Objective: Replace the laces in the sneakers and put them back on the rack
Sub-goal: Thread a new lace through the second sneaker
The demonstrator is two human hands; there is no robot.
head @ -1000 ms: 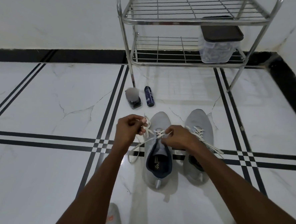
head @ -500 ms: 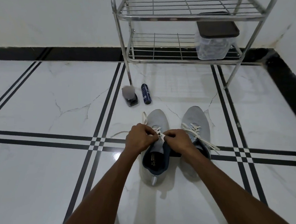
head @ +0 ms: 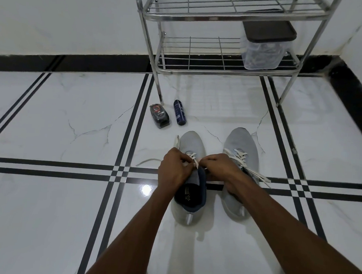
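Both hands drawn closer together since 0.5 s ago. L hand (head: 173,170) & R hand (head: 218,168) pinch white lace (head: 193,158) over L sneaker (head: 189,179), in front of rack (head: 225,16); 2nd sneaker (head: 242,149) beside it.

White marble floor (head: 44,213), two grey sneakers (head: 187,209) (head: 242,149), spray can (head: 179,115), black tin (head: 159,116), rack (head: 224,40) standing

Hands (head: 175,170) closer — lace (head: 194,159) tighter

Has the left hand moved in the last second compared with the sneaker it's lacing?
Yes. The left hand has come in rightward from beside the left sneaker to over its laces, close to the right hand.
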